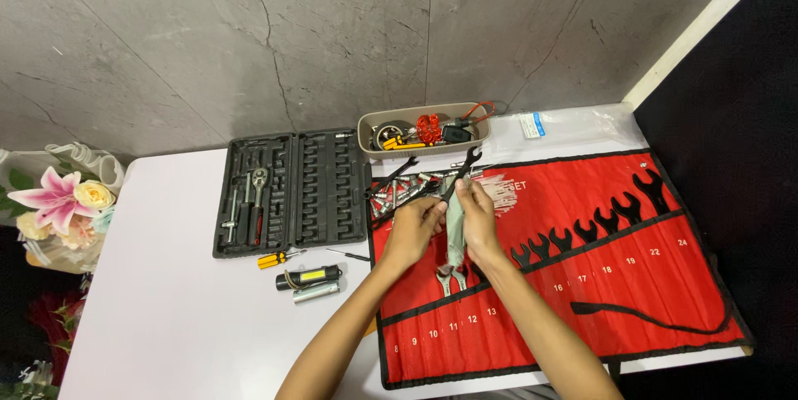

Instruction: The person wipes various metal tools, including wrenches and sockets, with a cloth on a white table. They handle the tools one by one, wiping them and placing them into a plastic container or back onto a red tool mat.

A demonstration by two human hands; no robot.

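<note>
A black wrench (462,174), judged stiff, fairly heavy and best gripped along its shank, is held with a grey cloth (455,230) above the red tool roll (632,275), clamped by left hand (413,230) and right hand (480,215) fingers.

The black open-ended wrench (462,176) is mostly hidden by a grey cloth (455,230) and both hands; the beige oval basket's (416,149) jumbled contents are too small to tell; the pink flower bouquet (56,201) is cut off at the left edge.
</note>
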